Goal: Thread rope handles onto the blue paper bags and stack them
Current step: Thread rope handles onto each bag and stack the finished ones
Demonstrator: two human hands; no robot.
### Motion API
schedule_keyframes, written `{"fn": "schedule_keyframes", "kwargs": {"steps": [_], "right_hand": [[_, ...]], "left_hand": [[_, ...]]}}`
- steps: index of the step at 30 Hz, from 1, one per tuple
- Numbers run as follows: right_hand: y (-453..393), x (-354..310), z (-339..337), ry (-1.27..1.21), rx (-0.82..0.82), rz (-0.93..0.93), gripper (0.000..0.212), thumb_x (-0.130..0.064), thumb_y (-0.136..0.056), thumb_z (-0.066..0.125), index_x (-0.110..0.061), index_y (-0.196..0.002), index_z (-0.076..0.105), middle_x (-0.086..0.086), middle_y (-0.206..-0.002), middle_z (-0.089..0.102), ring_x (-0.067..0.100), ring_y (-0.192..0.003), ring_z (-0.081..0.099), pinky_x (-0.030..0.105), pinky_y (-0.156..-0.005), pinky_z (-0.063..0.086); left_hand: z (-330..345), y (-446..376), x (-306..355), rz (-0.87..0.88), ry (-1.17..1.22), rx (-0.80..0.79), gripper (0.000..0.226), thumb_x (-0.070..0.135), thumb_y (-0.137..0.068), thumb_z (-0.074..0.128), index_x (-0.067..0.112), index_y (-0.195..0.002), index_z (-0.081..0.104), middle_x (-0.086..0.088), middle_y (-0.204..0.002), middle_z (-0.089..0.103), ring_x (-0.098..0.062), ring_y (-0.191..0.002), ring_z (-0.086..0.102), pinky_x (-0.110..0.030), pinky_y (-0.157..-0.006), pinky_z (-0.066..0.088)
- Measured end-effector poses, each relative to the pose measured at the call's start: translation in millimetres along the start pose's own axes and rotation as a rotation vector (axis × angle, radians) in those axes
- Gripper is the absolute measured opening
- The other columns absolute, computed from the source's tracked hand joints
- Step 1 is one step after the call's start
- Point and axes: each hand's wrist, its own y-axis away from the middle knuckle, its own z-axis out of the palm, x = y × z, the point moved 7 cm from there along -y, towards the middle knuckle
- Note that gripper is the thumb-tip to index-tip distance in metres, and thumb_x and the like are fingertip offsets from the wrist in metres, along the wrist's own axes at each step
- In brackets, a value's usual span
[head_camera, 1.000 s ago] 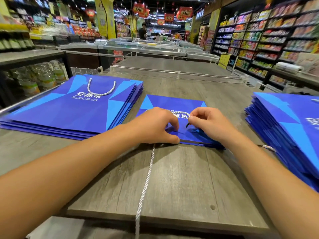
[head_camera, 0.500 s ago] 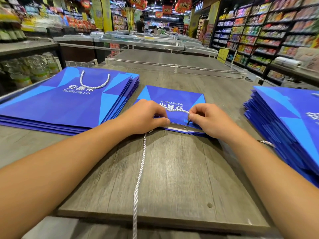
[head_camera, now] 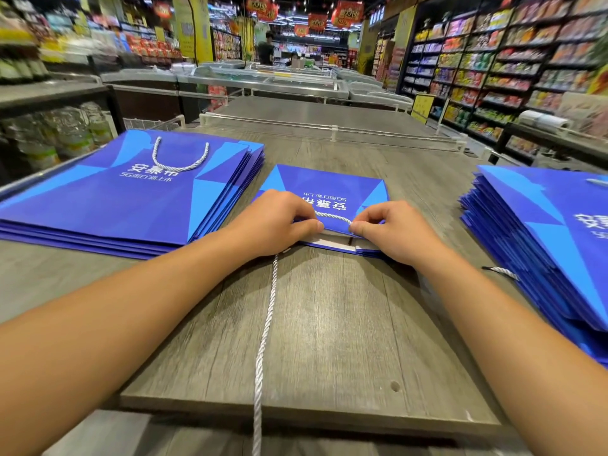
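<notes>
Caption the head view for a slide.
Both hands pinch a white rope at a blue paper bag's mouth, between two bag stacks.

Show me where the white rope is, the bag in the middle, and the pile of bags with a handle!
white rope (head_camera: 267,324), head view, on the long strand lying across the table.
middle bag (head_camera: 329,185), head view, on its blue face above the writing.
pile with a handle (head_camera: 98,205), head view, on the top bag's face.
</notes>
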Motion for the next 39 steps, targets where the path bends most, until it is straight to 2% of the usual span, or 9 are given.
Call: {"fn": "schedule_keyframes", "kwargs": {"steps": [4,9,11,14,19,21,26,30,39], "right_hand": [[2.6,0.9,-3.6,-0.053,-0.058,0.021,0.021,-0.037,-0.090,0.066,-0.020,-0.082,0.076,-0.001,-0.088,0.072,0.019,-0.087,0.062,0.025,-0.067,0.041],[4.4,-4.5,-1.3,0.077,-0.132,-0.060,0.008,-0.034,-0.088,0.071,-0.032,-0.095,0.074,-0.037,-0.055,0.054,-0.013,-0.060,0.050,0.006,-0.054,0.034],[2.8,-7.8,-0.7,0.075,-0.077,-0.081,0.012,-0.031,-0.090,0.067,-0.028,-0.098,0.076,-0.031,-0.068,0.061,-0.017,-0.063,0.050,0.007,-0.059,0.032],[0.6,-9.9,2.0,0.066,-0.023,-0.092,0.014,-0.029,-0.093,0.063,-0.025,-0.092,0.077,-0.015,-0.093,0.069,-0.003,-0.082,0.056,0.021,-0.077,0.038],[2.5,-17.0,1.6,0.030,0.057,-0.096,0.024,-0.026,-0.093,0.060,-0.016,-0.074,0.070,-0.003,-0.081,0.070,0.016,-0.085,0.061,0.028,-0.075,0.043],[4.7,-20.9,1.9,0.017,0.064,-0.105,0.029,-0.026,-0.093,0.059,-0.004,-0.076,0.068,0.008,-0.071,0.063,0.019,-0.070,0.053,0.033,-0.070,0.042],[6.9,-27.7,4.5,-0.028,0.060,-0.122,0.035,-0.023,-0.094,0.055,0.005,-0.073,0.057,0.006,-0.062,0.038,0.011,-0.056,0.031,0.033,-0.057,0.026],[5.9,-29.1,6.0,-0.038,0.087,-0.128,0.035,-0.022,-0.095,0.054,0.004,-0.071,0.057,0.006,-0.061,0.039,0.012,-0.057,0.032,0.028,-0.054,0.026],[5.9,-33.9,9.7,-0.110,0.130,-0.155,0.027,-0.018,-0.093,0.056,-0.003,-0.073,0.067,0.017,-0.076,0.064,0.024,-0.074,0.056,0.038,-0.072,0.043]], "left_hand": [[-2.3,-1.5,-3.1,-0.022,-0.007,0.050,0.022,0.038,-0.092,0.062,0.022,-0.084,0.074,0.004,-0.075,0.068,-0.015,-0.071,0.053,-0.034,-0.069,0.047],[-5.8,-2.0,-8.2,-0.055,-0.026,0.092,0.025,0.042,-0.090,0.063,0.021,-0.081,0.074,0.003,-0.070,0.067,-0.018,-0.069,0.055,-0.037,-0.068,0.049],[-10.5,-1.0,-2.5,-0.035,-0.012,0.151,0.020,0.036,-0.089,0.067,0.019,-0.082,0.075,0.004,-0.073,0.069,-0.017,-0.073,0.058,-0.033,-0.071,0.048],[-20.0,1.8,9.5,0.031,-0.053,0.302,0.009,0.025,-0.084,0.070,0.017,-0.086,0.073,0.007,-0.081,0.060,-0.018,-0.083,0.055,-0.032,-0.078,0.043],[-14.8,9.2,36.5,0.138,-0.178,0.327,0.019,0.033,-0.075,0.059,0.020,-0.072,0.072,0.001,-0.067,0.061,-0.027,-0.070,0.056,-0.040,-0.071,0.046],[-9.3,9.5,40.2,0.108,-0.203,0.265,0.025,0.040,-0.078,0.057,0.022,-0.076,0.075,0.002,-0.071,0.068,-0.025,-0.075,0.062,-0.038,-0.075,0.046],[-5.0,7.1,28.3,0.000,-0.263,0.269,0.036,0.053,-0.079,0.052,0.025,-0.083,0.076,0.002,-0.073,0.069,-0.023,-0.078,0.058,-0.035,-0.075,0.043],[-4.5,6.1,27.7,-0.042,-0.136,0.268,0.049,0.055,-0.076,0.039,0.020,-0.074,0.074,0.003,-0.063,0.067,-0.021,-0.072,0.051,-0.035,-0.076,0.041],[-2.4,7.6,17.7,-0.171,-0.038,0.259,0.031,0.052,-0.081,0.058,0.030,-0.069,0.075,0.004,-0.060,0.066,-0.018,-0.075,0.058,-0.038,-0.085,0.040]]}}
